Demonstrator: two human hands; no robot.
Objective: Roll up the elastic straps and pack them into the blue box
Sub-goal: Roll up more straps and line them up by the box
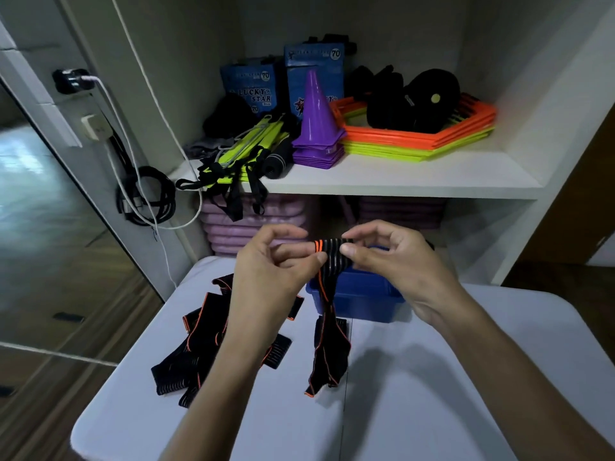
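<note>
Box (pixel 362 299): on worktop (pixel 416 377), far edge, below shelf (pixel 399 176). Loose straps (pixel 203 344): on worktop, left of box. One strap (pixel 327 354): hangs just before box, top end held above box between left hand (pixel 269 277) and right hand (pixel 392 261).

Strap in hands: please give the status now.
Left hand and right hand pinch strap, roll just begun. Tail hangs before blue box. Nothing blocking.
</note>
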